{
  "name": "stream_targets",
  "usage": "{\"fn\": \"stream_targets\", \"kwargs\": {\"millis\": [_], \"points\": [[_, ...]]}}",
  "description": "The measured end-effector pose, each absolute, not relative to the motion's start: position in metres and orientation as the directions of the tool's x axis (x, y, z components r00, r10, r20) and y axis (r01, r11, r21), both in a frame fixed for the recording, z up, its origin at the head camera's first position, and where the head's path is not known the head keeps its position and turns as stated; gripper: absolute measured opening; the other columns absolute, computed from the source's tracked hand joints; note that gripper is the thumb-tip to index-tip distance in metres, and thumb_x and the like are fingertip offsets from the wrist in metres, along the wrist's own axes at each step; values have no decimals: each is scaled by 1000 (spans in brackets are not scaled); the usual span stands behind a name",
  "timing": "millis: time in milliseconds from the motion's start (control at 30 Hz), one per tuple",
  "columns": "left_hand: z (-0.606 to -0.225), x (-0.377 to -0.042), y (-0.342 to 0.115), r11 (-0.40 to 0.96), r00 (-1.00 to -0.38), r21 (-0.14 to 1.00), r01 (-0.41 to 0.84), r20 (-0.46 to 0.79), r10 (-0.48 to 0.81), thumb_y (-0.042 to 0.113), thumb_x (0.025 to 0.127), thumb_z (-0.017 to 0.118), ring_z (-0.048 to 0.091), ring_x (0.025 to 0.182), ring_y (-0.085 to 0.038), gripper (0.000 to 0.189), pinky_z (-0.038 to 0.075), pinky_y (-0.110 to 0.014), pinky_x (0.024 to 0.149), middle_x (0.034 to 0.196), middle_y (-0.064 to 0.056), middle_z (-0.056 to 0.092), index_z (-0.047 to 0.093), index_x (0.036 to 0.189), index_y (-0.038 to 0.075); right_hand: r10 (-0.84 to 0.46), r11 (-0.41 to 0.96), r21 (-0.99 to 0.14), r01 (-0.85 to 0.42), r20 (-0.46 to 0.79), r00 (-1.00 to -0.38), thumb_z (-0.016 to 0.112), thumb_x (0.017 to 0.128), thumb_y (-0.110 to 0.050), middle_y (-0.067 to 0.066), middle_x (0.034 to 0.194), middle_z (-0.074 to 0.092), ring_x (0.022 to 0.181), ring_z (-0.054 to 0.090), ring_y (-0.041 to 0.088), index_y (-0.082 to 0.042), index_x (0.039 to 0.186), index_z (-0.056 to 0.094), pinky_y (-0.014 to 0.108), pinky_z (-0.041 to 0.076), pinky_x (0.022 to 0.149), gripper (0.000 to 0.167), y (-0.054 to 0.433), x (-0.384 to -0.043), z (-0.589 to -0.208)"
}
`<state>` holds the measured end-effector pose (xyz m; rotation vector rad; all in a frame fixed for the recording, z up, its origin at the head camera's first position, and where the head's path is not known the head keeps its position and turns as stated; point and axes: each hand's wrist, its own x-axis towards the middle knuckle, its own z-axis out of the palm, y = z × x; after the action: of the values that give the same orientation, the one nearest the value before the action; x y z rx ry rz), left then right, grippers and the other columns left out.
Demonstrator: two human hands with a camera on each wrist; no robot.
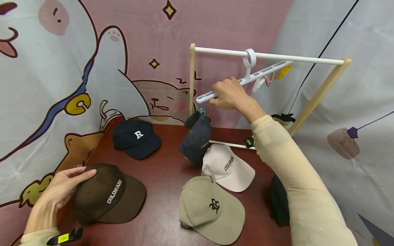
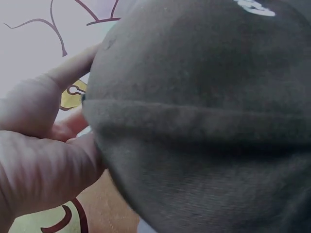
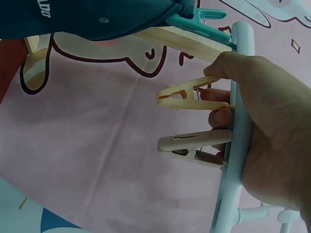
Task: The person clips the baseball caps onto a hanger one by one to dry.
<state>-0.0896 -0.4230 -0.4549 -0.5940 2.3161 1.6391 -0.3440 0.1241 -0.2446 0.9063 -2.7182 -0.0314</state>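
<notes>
My left hand (image 1: 63, 184) grips the brown cap (image 1: 104, 191) at the back of its crown, on the table's left side. That cap, lettered COLORADO, fills most of the left wrist view. At the rack, my right hand (image 1: 229, 93) is at the left part of the white clip hanger (image 1: 261, 73). In the right wrist view its thumb and fingers pinch the handles of a pale yellow clip (image 3: 194, 94). Beside it hangs a white clip (image 3: 194, 144). A dark blue cap (image 1: 197, 140) dangles from a teal clip (image 3: 204, 26) at the hanger's left end.
The hanger hooks over the white rail (image 1: 221, 51) of a wooden-sided rack. On the table (image 1: 160, 205) lie a navy cap (image 1: 135, 138) marked R, a white cap (image 1: 227, 167), a khaki cap (image 1: 212, 210) and a black item (image 1: 278, 201) partly behind my right arm.
</notes>
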Motion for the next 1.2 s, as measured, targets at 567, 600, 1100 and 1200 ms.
{"fn": "stream_targets", "kwargs": {"millis": [567,600,1100,1200], "points": [[-429,-93,-393,220,-954,930,-293,-299,-10,37,118,62,80,80,-14,22,68,-43,69,95,6,85,81,118,25,-562,822,73,-564,261,-785,74,93,-32,2,69,55,72,61,35,-15,73,59,50,44,70,30,114,-345,-240],[-425,-92,-391,236,-961,933,-272,-276,-17,37,117,63,79,78,-15,22,68,-43,68,94,6,84,82,117,26,-559,824,68,-562,257,-788,74,93,-32,2,69,55,72,61,34,-15,73,59,49,43,69,30,113,-345,-239],[-375,-102,-339,578,-995,814,54,95,-41,34,110,77,69,75,-15,30,57,-31,63,90,10,76,78,124,7,-525,844,38,-534,253,-812,71,93,-32,6,75,62,77,63,36,-14,76,62,54,50,74,27,106,-342,-236],[-368,-106,-329,604,-980,791,97,182,-81,31,105,83,67,75,-13,27,56,-28,63,89,14,77,82,120,9,-524,845,36,-534,257,-812,70,94,-32,6,75,62,76,63,36,-14,76,62,53,49,72,26,105,-342,-236]]}}
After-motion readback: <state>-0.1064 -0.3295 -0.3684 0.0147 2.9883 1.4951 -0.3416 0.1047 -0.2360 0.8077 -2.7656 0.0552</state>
